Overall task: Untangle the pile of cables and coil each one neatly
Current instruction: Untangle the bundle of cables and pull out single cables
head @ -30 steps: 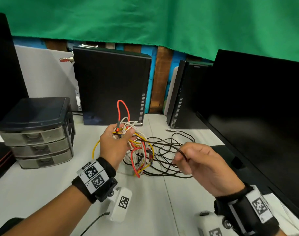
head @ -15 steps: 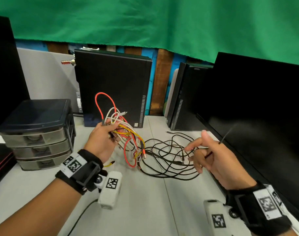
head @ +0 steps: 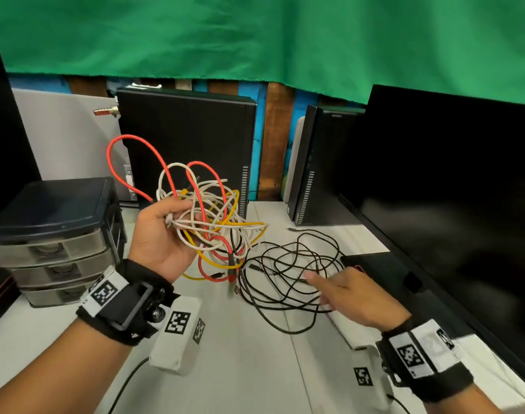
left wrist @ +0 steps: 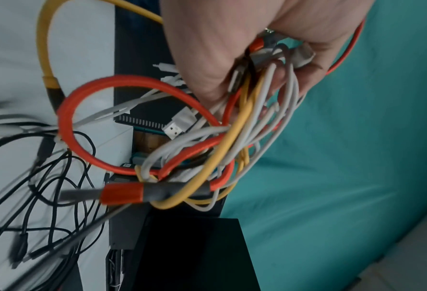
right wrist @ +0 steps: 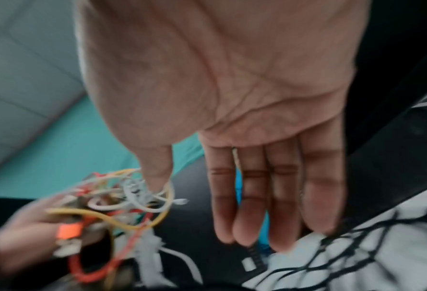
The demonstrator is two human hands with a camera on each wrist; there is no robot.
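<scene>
My left hand (head: 165, 237) is raised palm up over the white table (head: 249, 363) and grips a tangled bundle of red, white and yellow cables (head: 213, 222). Loops hang down from it, and a red plug end dangles near the table. In the left wrist view the fingers (left wrist: 304, 74) curl round the bundle (left wrist: 207, 149). A loose black cable (head: 288, 267) lies in a heap on the table to the right. My right hand (head: 342, 294) hovers over its right side, fingers straight (right wrist: 277, 196), holding nothing. Whether it touches the black cable (right wrist: 357, 248) I cannot tell.
A dark drawer unit (head: 55, 234) stands at the left. Two black computer towers (head: 189, 144) (head: 315, 168) line the back, under a green cloth (head: 255, 34). A large black monitor (head: 449, 204) fills the right side, with a flat dark device (head: 374, 264) at its foot.
My left hand lifted the coloured bundle and turned palm up. My right hand let go of the black cable end and dropped, open, over the black heap.
</scene>
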